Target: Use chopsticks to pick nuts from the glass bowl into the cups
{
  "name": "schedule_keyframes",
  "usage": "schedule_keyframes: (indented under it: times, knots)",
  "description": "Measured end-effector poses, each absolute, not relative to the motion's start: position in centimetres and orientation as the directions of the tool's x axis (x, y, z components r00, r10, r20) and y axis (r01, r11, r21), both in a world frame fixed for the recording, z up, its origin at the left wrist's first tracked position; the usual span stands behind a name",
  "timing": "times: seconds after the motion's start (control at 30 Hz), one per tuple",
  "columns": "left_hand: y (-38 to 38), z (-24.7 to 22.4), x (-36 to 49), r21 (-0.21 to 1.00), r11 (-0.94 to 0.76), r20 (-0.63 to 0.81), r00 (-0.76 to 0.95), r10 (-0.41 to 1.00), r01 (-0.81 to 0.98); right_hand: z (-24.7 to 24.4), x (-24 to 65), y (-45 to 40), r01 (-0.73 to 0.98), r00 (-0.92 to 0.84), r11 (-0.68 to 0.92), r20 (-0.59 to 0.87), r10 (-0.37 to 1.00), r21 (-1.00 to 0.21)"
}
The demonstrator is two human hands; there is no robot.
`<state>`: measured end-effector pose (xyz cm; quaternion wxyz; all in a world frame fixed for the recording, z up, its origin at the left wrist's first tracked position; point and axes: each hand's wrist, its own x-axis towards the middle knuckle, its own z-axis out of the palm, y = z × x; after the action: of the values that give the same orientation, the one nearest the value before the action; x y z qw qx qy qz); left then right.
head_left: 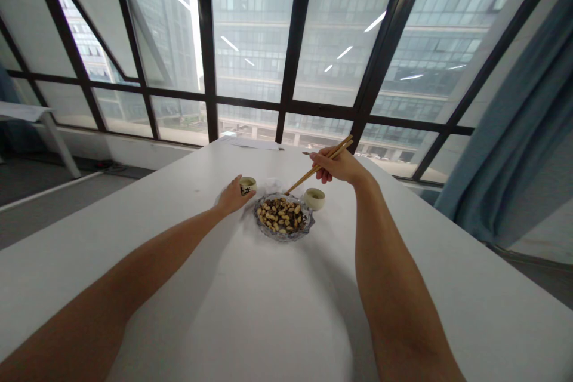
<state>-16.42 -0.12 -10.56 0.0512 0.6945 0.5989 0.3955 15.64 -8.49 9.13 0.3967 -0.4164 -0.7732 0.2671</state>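
Note:
A glass plate [308, 228] with a wavy rim holds a heap of pale nuts [282, 216] and small dark pieces. My left hand [233, 196] is wrapped round a small cup with dark marks [246, 185] at the plate's upper left. Above and to the right, my right hand [333, 165] grips a pair of wooden chopsticks [311, 173]. Their tips point down to the left and are at the plate's far rim; whether they pinch anything is too small to tell. Another pale cup [314, 198] stands beside the plate on the right.
The white table [250, 310] stretches to the windows. Something clear and crumpled [271, 184] lies behind the plate, and white paper [253, 144] is at the far edge. A blue curtain [505, 143] hangs at right; another table [22, 111] stands far left.

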Motion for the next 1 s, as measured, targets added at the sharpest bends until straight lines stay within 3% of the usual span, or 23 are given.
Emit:
schedule_keyframes:
  times: [0.17, 0.33, 0.5, 0.7, 0.9, 1.0]
  knots:
    - [0.0, -10.5, -16.6, 0.556, -0.305, 0.512, -0.030, 0.858, 0.773, 9.3, 15.6, -8.7, 0.414, -0.324, 0.492, 0.381, 0.866, -0.766]
    - [-0.2, -10.3, -16.7, 0.524, -0.385, 0.571, 0.022, 0.821, 0.760, 9.5, 15.4, -9.3, 0.389, -0.422, 0.445, 0.273, 0.864, -0.807]
    - [-0.8, -9.7, -16.5, 0.481, -0.437, 0.604, 0.074, 0.794, 0.760, 9.5, 15.4, -9.2, 0.314, -0.389, 0.473, 0.343, 0.855, -0.824]
    - [-1.4, -9.1, -16.3, 0.438, -0.501, 0.633, 0.140, 0.761, 0.746, 9.4, 15.5, -8.8, 0.349, -0.338, 0.473, 0.363, 0.868, -0.809]
    - [-1.5, -9.0, -16.2, 0.441, -0.509, 0.650, 0.128, 0.749, 0.740, 9.3, 15.5, -8.7, 0.359, -0.328, 0.470, 0.363, 0.872, -0.806]
    - [-1.5, -9.0, -16.2, 0.497, -0.476, 0.630, 0.075, 0.773, 0.726, 9.2, 15.5, -8.6, 0.359, -0.311, 0.472, 0.374, 0.874, -0.805]
